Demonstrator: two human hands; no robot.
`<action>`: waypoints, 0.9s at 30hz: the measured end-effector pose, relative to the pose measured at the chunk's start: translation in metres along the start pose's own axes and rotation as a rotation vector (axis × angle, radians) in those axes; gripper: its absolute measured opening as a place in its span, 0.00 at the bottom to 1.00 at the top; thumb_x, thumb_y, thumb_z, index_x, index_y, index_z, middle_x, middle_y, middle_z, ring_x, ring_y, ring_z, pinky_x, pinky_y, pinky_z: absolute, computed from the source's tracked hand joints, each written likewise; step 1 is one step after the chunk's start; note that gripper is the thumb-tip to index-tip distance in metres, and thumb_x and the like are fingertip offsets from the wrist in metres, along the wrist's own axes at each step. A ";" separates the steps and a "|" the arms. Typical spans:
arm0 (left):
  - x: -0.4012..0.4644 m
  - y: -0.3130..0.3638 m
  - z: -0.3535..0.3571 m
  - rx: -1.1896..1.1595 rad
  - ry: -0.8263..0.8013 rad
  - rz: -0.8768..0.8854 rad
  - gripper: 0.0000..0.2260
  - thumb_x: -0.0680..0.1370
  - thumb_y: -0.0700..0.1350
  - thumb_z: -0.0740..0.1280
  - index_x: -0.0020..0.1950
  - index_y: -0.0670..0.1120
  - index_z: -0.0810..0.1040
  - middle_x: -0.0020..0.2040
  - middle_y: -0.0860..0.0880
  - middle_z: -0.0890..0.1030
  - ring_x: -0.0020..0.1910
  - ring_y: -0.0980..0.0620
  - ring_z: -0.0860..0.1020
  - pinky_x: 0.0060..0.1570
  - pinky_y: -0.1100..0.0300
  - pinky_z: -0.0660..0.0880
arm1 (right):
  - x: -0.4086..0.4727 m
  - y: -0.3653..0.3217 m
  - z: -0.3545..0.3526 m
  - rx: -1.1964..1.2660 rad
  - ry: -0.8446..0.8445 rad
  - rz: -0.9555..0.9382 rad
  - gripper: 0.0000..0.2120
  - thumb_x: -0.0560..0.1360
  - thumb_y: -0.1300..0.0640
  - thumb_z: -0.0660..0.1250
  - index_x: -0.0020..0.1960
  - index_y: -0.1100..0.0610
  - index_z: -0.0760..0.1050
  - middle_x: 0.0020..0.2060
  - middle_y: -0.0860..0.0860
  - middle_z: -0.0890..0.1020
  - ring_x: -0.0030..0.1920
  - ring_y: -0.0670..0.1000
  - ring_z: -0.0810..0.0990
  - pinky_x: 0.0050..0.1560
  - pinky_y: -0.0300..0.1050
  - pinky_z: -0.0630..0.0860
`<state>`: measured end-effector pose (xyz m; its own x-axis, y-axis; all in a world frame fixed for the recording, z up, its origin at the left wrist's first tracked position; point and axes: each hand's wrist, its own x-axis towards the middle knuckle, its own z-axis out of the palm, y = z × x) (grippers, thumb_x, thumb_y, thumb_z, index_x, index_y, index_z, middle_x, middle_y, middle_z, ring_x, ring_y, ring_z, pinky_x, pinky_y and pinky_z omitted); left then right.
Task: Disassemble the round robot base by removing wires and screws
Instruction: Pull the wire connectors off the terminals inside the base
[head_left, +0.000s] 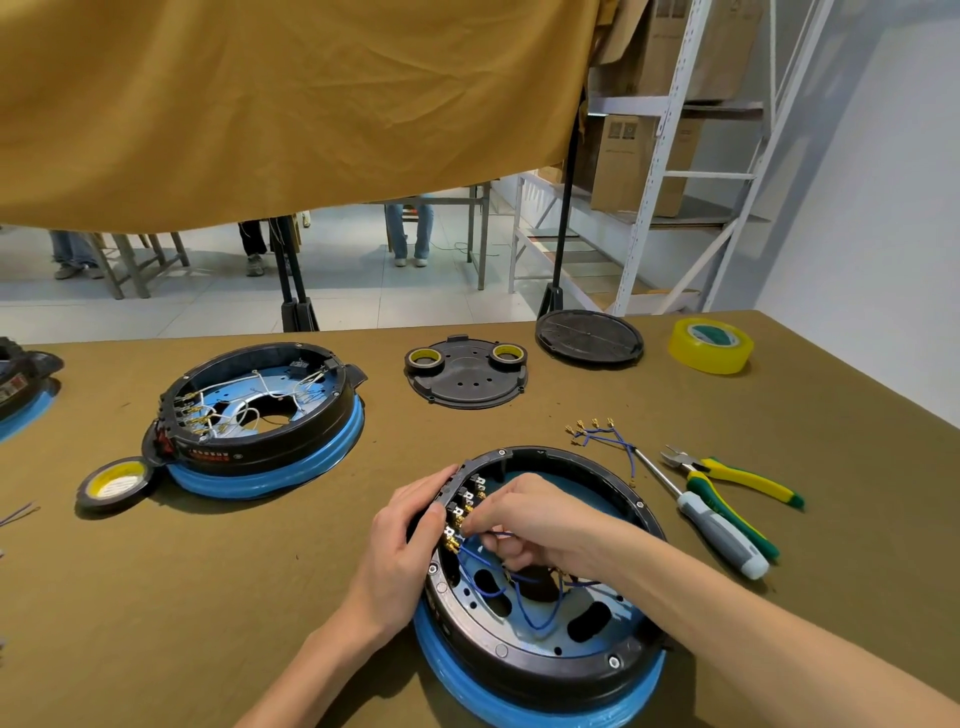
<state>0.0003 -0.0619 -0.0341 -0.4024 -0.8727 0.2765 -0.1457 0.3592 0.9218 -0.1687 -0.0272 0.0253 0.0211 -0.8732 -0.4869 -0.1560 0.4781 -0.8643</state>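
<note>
A round robot base (540, 660), a black ring on a blue rim, lies open in front of me. Inside it run blue wires (540, 618) to brass terminals (457, 514) along the left wall. My left hand (410, 540) grips the outside of that left wall, thumb by the terminals. My right hand (524, 525) reaches inside and pinches a blue wire at a terminal. A bundle of loose blue wires (602, 436) with brass ends lies on the table behind the base.
A second base (270, 452) with white wires sits at the left, black tape roll (114, 483) beside it. A screwdriver (711, 525) and green-yellow cutters (737, 475) lie to the right. Two black covers (467, 384) (589, 340) and yellow tape (709, 345) are at the back.
</note>
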 end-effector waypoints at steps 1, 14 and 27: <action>0.000 0.000 0.000 0.001 0.001 -0.001 0.28 0.77 0.61 0.59 0.74 0.50 0.75 0.69 0.57 0.79 0.71 0.60 0.73 0.73 0.50 0.69 | 0.001 -0.001 -0.001 -0.009 -0.009 0.000 0.02 0.77 0.65 0.69 0.46 0.63 0.77 0.28 0.53 0.74 0.24 0.46 0.65 0.25 0.37 0.62; -0.001 0.004 -0.001 0.005 -0.001 0.002 0.31 0.76 0.62 0.59 0.74 0.47 0.75 0.70 0.55 0.79 0.72 0.60 0.73 0.74 0.51 0.69 | 0.005 -0.004 -0.007 -0.035 -0.102 -0.007 0.06 0.79 0.64 0.67 0.45 0.63 0.80 0.27 0.51 0.72 0.25 0.45 0.62 0.26 0.36 0.58; 0.002 0.005 -0.002 0.011 -0.032 -0.004 0.29 0.77 0.61 0.59 0.74 0.48 0.75 0.70 0.55 0.78 0.71 0.61 0.73 0.74 0.51 0.68 | 0.007 0.002 -0.003 0.059 -0.002 -0.005 0.08 0.76 0.69 0.66 0.40 0.63 0.80 0.27 0.52 0.72 0.23 0.45 0.62 0.24 0.36 0.58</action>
<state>0.0009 -0.0622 -0.0284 -0.4308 -0.8631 0.2637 -0.1575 0.3596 0.9197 -0.1721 -0.0329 0.0202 0.0233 -0.8753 -0.4830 -0.0969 0.4789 -0.8725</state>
